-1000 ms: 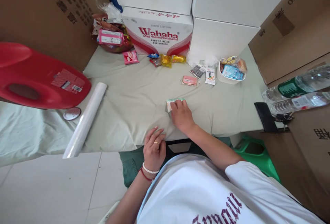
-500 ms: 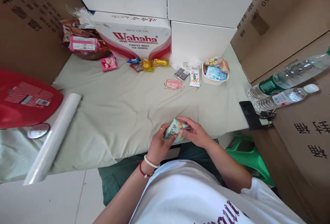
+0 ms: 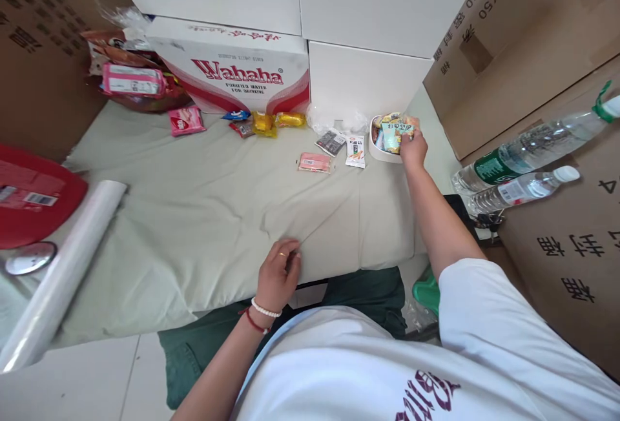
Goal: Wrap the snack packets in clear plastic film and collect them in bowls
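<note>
My right hand (image 3: 414,148) reaches out to the white bowl (image 3: 385,155) and pinches a pale green snack packet (image 3: 391,138) by its right side. The packet is over the other wrapped snacks in the bowl, partly covering them. Whether it rests on them I cannot tell. My left hand (image 3: 278,274) is by the near edge of the cloth-covered table, empty, its fingers loosely bent and the thumb apart. Left of the bowl lie a white snack packet (image 3: 355,152), a dark grey packet (image 3: 331,142) and a pink packet (image 3: 314,163).
A Wahaha carton (image 3: 237,72) stands at the back, with yellow-wrapped snacks (image 3: 264,124) and a pink packet (image 3: 186,121) before it. Two water bottles (image 3: 526,186) lean at the right. A clear plastic roll (image 3: 65,272) and a red container (image 3: 39,195) occupy the left.
My right hand has carried the green packet from in front of my body forward and right to the bowl. My left hand has let go of it and stays near the table edge.
</note>
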The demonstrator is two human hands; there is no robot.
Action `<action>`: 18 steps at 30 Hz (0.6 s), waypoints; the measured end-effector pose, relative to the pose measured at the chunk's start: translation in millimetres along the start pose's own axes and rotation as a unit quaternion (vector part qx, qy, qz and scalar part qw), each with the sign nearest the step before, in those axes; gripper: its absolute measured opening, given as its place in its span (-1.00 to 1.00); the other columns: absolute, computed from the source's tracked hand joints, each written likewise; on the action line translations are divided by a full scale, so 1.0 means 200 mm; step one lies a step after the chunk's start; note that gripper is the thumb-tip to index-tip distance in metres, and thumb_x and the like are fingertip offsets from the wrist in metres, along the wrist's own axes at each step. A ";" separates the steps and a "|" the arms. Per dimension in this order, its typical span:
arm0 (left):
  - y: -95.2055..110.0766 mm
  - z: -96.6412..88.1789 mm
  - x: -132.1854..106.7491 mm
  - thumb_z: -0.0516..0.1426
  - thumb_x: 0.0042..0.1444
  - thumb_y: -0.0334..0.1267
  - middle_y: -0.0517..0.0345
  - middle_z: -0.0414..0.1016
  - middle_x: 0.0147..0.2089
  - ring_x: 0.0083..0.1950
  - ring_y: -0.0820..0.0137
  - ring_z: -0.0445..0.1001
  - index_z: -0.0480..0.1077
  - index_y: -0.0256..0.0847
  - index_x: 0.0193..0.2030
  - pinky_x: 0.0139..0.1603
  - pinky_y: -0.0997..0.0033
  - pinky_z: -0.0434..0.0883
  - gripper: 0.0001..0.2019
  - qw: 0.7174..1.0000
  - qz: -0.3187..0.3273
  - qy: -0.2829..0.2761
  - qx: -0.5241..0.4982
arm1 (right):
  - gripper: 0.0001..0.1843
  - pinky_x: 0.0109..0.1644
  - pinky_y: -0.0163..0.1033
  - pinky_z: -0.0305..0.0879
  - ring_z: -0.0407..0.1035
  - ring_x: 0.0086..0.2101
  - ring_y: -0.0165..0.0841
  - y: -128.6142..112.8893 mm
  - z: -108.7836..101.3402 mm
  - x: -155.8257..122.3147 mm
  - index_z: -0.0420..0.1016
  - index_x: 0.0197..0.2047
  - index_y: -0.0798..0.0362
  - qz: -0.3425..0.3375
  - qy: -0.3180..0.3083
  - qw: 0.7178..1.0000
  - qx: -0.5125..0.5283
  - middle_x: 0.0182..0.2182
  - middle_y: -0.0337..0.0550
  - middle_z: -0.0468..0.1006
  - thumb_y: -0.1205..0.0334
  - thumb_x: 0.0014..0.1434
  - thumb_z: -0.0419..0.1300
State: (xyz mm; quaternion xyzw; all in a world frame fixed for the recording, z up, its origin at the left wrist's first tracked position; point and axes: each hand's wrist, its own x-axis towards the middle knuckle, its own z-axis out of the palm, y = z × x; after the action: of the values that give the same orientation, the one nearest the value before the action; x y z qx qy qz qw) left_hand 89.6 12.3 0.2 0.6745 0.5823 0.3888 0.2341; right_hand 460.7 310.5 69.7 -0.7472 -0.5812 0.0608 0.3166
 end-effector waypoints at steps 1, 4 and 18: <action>0.00 0.01 -0.01 0.08 0.33 -0.24 -0.02 0.56 0.03 0.05 0.25 0.57 0.49 -0.12 -0.05 0.06 0.17 0.58 -0.82 1.000 0.021 0.007 0.019 | -0.59 0.08 -0.02 0.35 0.41 -0.01 -0.17 -0.01 0.01 -0.02 0.31 0.19 0.36 0.027 0.013 0.999 -0.011 0.03 0.37 0.49 0.26 0.44 -0.08; 0.00 0.05 -0.03 0.08 0.31 -0.33 -0.03 0.57 0.04 0.04 0.23 0.56 0.51 -0.12 -0.07 0.09 0.14 0.55 -0.82 0.995 0.067 0.032 0.068 | -0.63 0.16 0.06 0.30 0.27 0.14 -0.03 -0.04 0.02 -0.11 0.38 0.18 0.18 0.083 0.093 0.989 -0.081 0.16 0.28 0.39 0.22 0.37 0.11; 0.03 0.08 -0.06 0.07 0.22 -0.49 -0.07 0.59 0.00 0.06 0.17 0.53 0.50 -0.16 -0.02 0.10 0.11 0.50 -0.72 0.971 0.171 0.012 0.166 | -0.38 0.37 0.16 -0.03 -0.06 0.35 -0.01 -0.19 0.00 -0.20 0.18 0.47 0.18 -0.112 0.057 0.973 -0.194 0.39 0.27 0.17 0.03 0.49 -0.05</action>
State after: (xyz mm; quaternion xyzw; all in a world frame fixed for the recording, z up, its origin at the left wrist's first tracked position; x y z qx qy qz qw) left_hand 105.1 1.9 -8.3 0.7889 0.5173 0.3291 0.0419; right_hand 417.4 278.3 79.7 -0.7266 -0.6431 -0.1313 0.2031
